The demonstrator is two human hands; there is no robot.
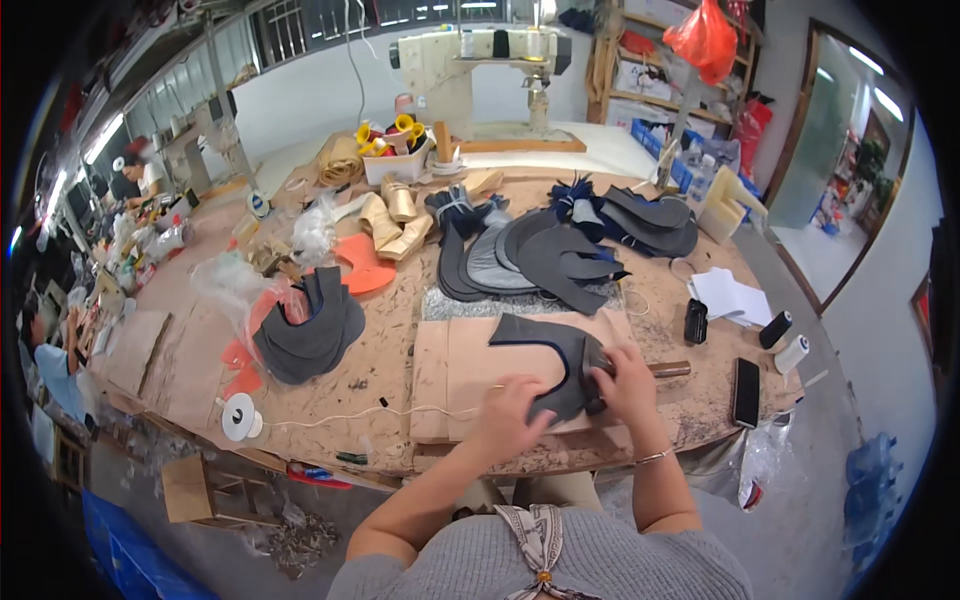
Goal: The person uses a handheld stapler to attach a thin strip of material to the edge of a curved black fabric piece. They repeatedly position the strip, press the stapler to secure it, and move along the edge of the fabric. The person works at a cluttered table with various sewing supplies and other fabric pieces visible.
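A curved dark grey shoe-upper piece (541, 332) with a dark blue inner edge lies on a pale board (470, 365) in front of me. My left hand (512, 412) rests at its near left edge, fingers spread and lying on the piece and board. On the right part of the piece, the fingers of my right hand (628, 384) are bent around the dark head of what looks like a hammer. Its brown wooden handle (670, 369) sticks out to the right of that hand. My right palm hides part of the tool.
Stacks of grey upper pieces (520, 250) lie beyond the board, another stack (312, 335) to the left. A white spool (241, 417) trails cord toward the board. A phone (746, 392) and thread cones (791, 354) sit right. A sewing machine (440, 90) stands at the back.
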